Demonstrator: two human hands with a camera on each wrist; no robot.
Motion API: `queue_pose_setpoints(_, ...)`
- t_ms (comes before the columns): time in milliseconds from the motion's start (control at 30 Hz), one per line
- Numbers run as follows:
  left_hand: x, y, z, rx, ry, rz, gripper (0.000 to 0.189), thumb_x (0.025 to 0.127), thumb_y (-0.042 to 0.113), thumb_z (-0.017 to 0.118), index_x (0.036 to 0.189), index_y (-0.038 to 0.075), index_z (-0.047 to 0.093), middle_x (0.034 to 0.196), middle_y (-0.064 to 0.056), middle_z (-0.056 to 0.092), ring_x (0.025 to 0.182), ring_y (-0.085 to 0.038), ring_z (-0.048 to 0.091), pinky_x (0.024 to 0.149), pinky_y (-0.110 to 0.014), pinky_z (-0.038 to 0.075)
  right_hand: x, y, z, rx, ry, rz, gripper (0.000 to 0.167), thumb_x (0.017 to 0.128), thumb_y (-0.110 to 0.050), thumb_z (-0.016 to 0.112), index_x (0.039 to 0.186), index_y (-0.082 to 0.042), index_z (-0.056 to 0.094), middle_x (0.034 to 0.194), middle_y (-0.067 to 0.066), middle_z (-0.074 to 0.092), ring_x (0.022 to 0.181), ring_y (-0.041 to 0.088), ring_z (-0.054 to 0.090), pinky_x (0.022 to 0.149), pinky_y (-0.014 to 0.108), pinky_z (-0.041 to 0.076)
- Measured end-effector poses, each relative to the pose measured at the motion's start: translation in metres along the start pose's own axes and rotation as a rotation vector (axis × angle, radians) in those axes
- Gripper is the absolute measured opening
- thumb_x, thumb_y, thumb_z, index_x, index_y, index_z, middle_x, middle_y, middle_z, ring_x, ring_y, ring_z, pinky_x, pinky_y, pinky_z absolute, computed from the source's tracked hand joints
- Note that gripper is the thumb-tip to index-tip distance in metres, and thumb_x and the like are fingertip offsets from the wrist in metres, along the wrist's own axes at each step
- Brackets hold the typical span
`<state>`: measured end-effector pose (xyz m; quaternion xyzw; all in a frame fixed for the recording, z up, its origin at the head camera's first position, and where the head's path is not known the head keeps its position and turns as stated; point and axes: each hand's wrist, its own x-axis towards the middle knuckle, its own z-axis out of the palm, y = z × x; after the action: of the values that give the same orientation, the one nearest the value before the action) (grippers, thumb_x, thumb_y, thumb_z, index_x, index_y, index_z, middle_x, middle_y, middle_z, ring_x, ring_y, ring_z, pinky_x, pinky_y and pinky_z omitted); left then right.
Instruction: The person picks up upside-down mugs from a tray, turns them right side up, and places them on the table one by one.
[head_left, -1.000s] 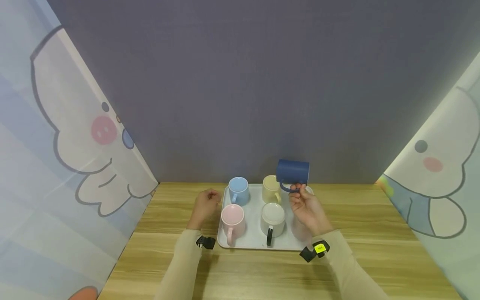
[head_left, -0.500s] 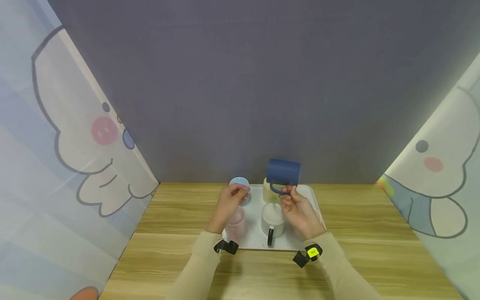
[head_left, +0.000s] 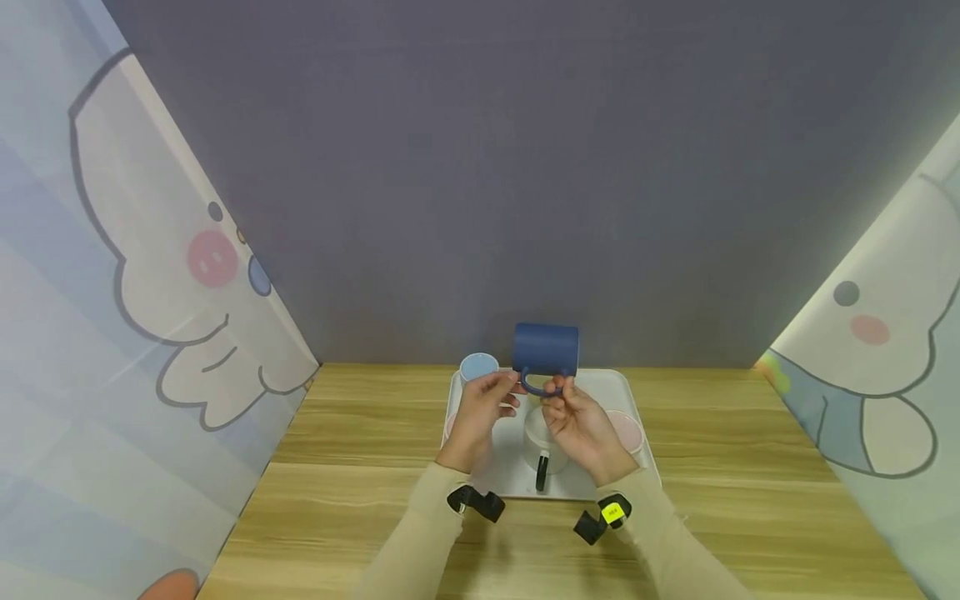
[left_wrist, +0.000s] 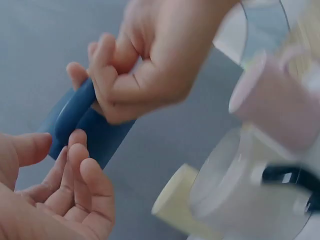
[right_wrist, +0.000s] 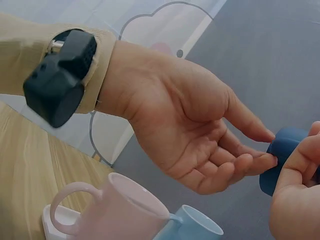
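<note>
A dark blue mug (head_left: 546, 350) lies on its side in the air over the back of the tray, its handle toward me. My right hand (head_left: 587, 429) grips the right part of that handle with curled fingers. At the handle's left end, my left hand (head_left: 477, 417) pinches it between thumb and fingertips, as the right wrist view shows. Below the hands stand a white mug (head_left: 534, 433) with a black handle and a pale yellow mug (left_wrist: 177, 197), mostly hidden in the head view. Behind my left hand are a light blue mug (head_left: 478, 365) and a pink mug (right_wrist: 127, 207).
The mugs stand on a white tray (head_left: 617, 385) on a wood-grain table (head_left: 345, 467). Another pink mug (head_left: 626, 432) is by my right hand. A grey wall (head_left: 480, 183) rises behind the table, with cartoon-printed curtains (head_left: 161, 233) at both sides.
My left hand has come from beside the tray to the blue mug's handle and taken hold of it. My right hand has carried the blue mug leftward toward it.
</note>
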<state>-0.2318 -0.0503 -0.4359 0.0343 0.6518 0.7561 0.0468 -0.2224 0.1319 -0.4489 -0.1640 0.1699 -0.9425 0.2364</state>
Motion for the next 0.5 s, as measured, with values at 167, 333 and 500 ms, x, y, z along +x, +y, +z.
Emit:
queue_pose_setpoints(167, -0.0013, -0.0043, 0.0004, -0.25, -0.041, -0.13, 0.014, 0.104, 0.021, 0.061, 0.098, 0.013, 0.07, 0.084, 0.008, 0.067, 0.076, -0.009, 0.054, 0.068, -0.023, 0.048, -0.0005, 0.0015, -0.0011, -0.008, -0.009, 0.006, 0.039, 0.111, -0.025, 0.025, 0.101, -0.008, 0.058, 0.097, 0.001, 0.062, 0.074, 0.006, 0.056, 0.066, 0.014, 0.041)
queue_pose_setpoints(333, -0.0037, -0.0066, 0.0011, -0.479, -0.158, -0.198, 0.019, 0.108, 0.021, 0.052, 0.098, 0.015, 0.067, 0.091, 0.007, 0.067, 0.075, -0.007, 0.047, 0.067, -0.021, 0.04, -0.0007, 0.0022, -0.0021, -0.005, -0.068, 0.033, 0.043, 0.111, -0.025, 0.022, 0.102, -0.007, 0.06, 0.099, 0.002, 0.066, 0.075, 0.006, 0.059, 0.069, 0.014, 0.046)
queue_pose_setpoints(500, -0.0051, -0.0082, 0.0044, -0.587, -0.233, -0.217, 0.027, 0.11, 0.023, 0.044, 0.097, 0.016, 0.066, 0.091, 0.009, 0.067, 0.067, -0.003, 0.046, 0.062, -0.017, 0.038, -0.0009, 0.0023, -0.0034, 0.003, -0.117, 0.065, 0.046, 0.111, -0.026, 0.017, 0.104, -0.006, 0.058, 0.102, 0.003, 0.068, 0.077, 0.007, 0.061, 0.073, 0.014, 0.051)
